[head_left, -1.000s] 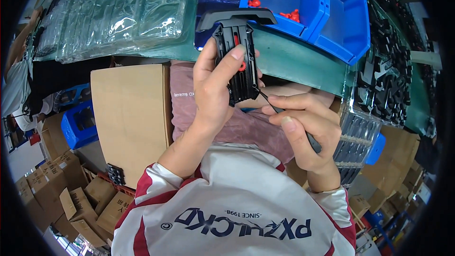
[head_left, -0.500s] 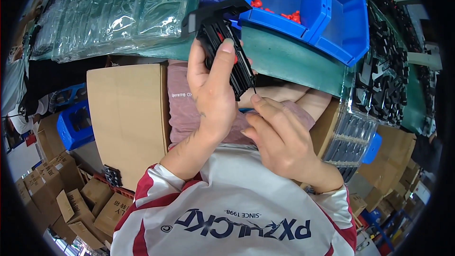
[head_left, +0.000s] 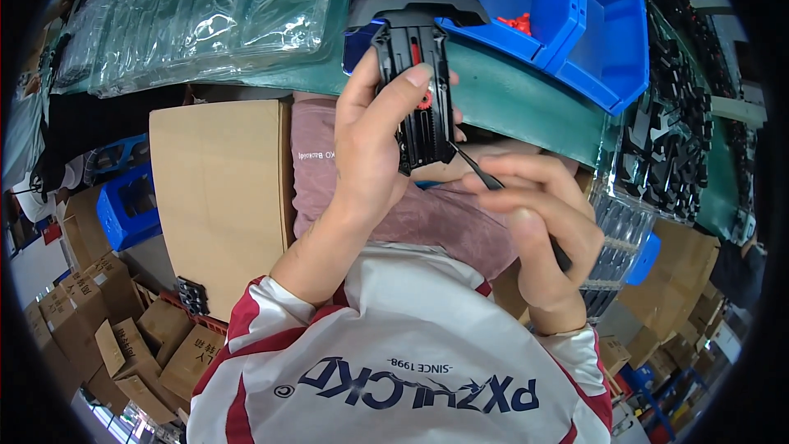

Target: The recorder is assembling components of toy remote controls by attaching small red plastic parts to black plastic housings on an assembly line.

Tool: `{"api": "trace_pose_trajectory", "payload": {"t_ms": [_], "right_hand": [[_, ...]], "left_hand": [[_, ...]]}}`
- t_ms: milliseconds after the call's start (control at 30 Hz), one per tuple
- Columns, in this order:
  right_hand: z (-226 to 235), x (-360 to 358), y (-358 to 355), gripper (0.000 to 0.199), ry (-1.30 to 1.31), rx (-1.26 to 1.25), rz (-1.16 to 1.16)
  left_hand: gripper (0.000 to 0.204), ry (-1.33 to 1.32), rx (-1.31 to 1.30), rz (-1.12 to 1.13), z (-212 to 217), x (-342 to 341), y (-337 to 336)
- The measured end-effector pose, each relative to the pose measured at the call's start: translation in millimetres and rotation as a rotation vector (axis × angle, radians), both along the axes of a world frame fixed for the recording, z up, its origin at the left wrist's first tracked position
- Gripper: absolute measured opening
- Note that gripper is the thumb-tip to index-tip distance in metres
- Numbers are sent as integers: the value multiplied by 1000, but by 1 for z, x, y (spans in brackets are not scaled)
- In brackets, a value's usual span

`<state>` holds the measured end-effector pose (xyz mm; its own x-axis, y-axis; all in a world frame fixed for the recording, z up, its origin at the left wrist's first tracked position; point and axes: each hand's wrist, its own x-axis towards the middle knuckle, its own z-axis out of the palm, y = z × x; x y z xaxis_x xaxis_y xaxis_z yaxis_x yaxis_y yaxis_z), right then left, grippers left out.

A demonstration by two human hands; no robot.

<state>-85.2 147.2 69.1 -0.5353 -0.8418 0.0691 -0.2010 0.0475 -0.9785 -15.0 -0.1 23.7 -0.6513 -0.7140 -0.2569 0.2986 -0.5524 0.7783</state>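
Observation:
My left hand (head_left: 374, 127) is closed around a black plastic mechanism (head_left: 423, 136) with a wide curved crosspiece at its far end. A red strip and a small red gear (head_left: 425, 102) show in its middle, and the thumb presses beside the gear. In my right hand (head_left: 546, 218) is a slim black pointed tool (head_left: 488, 180), held between the fingers. Its thin tip meets the near right corner of the mechanism; whether it touches I cannot tell. The palm side of the left fingers is hidden behind the mechanism.
Blue bins (head_left: 608, 49) stand at the back right, one with several small red parts (head_left: 518, 24). Clear plastic trays (head_left: 222, 16) lie at the back left on the green table (head_left: 501, 86). Black parts (head_left: 666, 131) crowd the right. A cardboard box (head_left: 218, 189) stands left of my lap.
The mechanism has turned more upright and shifted slightly right. My right hand has moved right and rolled over, so the black tool's shaft now shows.

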Motion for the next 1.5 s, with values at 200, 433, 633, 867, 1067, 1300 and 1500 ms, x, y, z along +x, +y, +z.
{"api": "trace_pose_trajectory", "payload": {"t_ms": [200,433,633,867,1067,1300,1500], "right_hand": [[4,3,-5,24,63,-90,73],[10,-4,-1,24,16,28,108],[3,0,1,19,18,-18,149],[-14,3,-3,16,346,-166,257],[-20,0,-1,19,494,-222,322],[-10,-8,6,24,234,-163,296],[19,-23,27,36,-17,-217,-93]], "left_hand": [[27,68,122,-153,-3,1,3],[27,58,126,-176,-2,0,3],[27,91,203,-173,-4,0,2],[28,116,332,-219,-3,2,-1],[31,103,391,-217,-4,3,-2],[30,-14,-46,-265,2,2,0],[37,38,83,-98,3,4,-2]]}}
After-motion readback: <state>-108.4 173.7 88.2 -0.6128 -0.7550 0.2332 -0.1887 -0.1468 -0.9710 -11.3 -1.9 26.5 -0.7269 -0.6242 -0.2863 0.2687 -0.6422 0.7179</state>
